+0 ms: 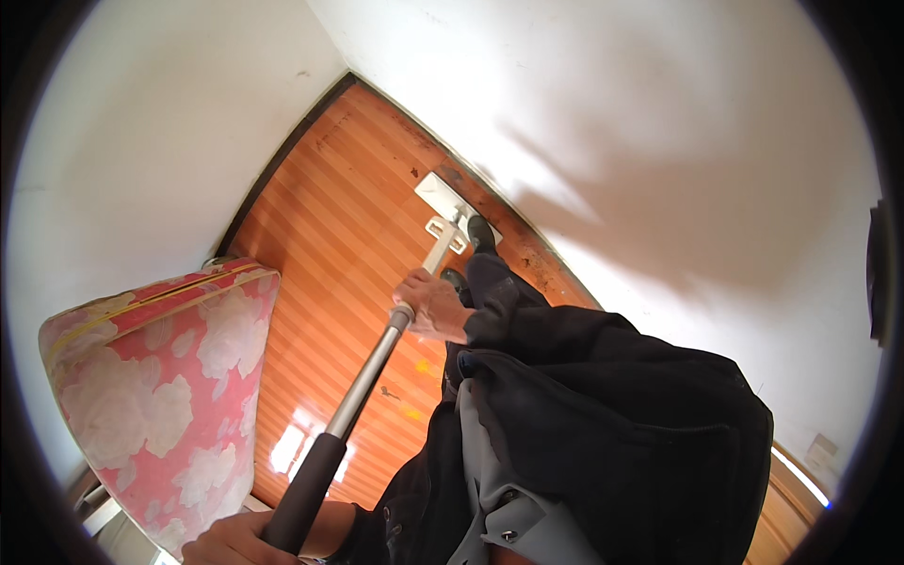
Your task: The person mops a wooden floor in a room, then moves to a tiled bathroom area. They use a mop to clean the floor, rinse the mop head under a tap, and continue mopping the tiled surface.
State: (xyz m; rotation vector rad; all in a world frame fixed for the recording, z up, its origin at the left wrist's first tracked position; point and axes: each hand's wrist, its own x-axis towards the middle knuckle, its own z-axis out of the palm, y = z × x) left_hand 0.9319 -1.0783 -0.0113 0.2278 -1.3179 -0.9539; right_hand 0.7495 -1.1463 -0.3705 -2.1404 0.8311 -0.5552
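A flat mop lies across the picture, its white rectangular head (438, 194) on the floor by the wall. My right hand (432, 304) is closed around the middle of its metal pole (367, 374), by a grey collar. At the lower left, my left hand (244, 540) grips the upper end, at the black foam handle (304, 487); part of that hand is cut off by the picture's rim. A dark shoe (482, 232) overlaps the mop head's right end; whether it presses on it, I cannot tell. A white plastic frame with slots (446, 236) sits around the lower pole.
The orange wood-patterned floor (318, 212) has dark stains along the right wall and yellow marks near my feet. White walls (621, 141) meet in a corner at the top. A pink floral mattress (169, 381) stands on the left. Wooden boards (791, 494) show at the lower right.
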